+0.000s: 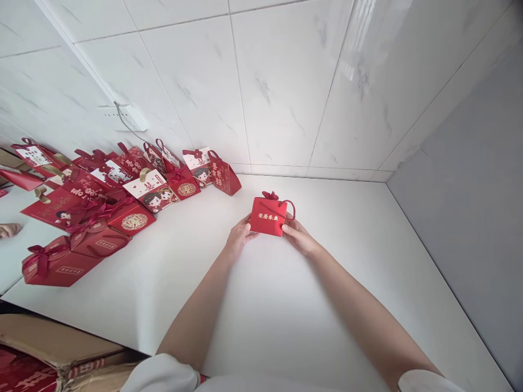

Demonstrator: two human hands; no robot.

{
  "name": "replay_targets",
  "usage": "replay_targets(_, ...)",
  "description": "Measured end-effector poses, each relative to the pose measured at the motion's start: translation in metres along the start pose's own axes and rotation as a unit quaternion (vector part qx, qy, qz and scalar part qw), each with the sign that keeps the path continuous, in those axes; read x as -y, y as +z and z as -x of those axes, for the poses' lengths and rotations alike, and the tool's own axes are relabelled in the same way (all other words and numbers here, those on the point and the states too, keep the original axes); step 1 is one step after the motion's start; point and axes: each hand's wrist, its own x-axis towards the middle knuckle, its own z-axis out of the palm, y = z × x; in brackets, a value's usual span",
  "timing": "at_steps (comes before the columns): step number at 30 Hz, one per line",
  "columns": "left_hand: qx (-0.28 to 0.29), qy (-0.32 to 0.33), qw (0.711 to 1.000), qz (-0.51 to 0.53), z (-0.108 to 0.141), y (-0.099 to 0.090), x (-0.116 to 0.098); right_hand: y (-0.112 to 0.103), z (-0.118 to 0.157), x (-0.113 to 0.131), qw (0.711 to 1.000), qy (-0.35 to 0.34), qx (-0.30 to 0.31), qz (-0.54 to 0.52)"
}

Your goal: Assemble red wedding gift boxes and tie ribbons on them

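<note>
A small red gift box [266, 224] with gold characters on its front is at the middle of the white table. A dark red twisted cord handle [291, 209] loops off its right side, and a dark red bow or flower shape [269, 195] sits on top. My left hand [240, 237] grips the box at its left edge, thumb in front. On the opposite edge, my right hand [299, 235] holds it in the same way. The fingers behind the box are partly hidden.
Several red and white gift boxes [134, 220] with ribbons crowd the table's left side. A white table [347, 228] meets a tiled wall with a socket [122, 118] and cable. Another person's hand [10, 230] rests at far left. An open cardboard carton [53, 340] stands at lower left.
</note>
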Motion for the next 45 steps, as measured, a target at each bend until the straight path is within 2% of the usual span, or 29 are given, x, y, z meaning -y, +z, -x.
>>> replay_targets(7,0.004,-0.028,1.0,0.009,-0.005,-0.007,0.005,-0.005,-0.002,-0.003,0.999,0.018,-0.019,-0.037)
replay_targets(14,0.003,-0.032,0.999,0.006,-0.005,-0.005,0.003,-0.007,-0.002,-0.004,0.999,0.022,-0.018,-0.038)
replay_targets(24,-0.005,-0.024,0.997,-0.07,-0.008,-0.012,0.01,-0.009,0.001,-0.001,0.998,0.024,-0.031,-0.04)
replay_targets(31,0.005,0.0,0.995,-0.099,-0.004,-0.006,0.008,-0.005,0.001,0.007,1.0,0.021,0.007,-0.012)
replay_targets(45,0.007,-0.007,0.994,-0.106,-0.003,-0.001,0.005,-0.006,0.001,0.004,0.999,0.029,-0.012,-0.023)
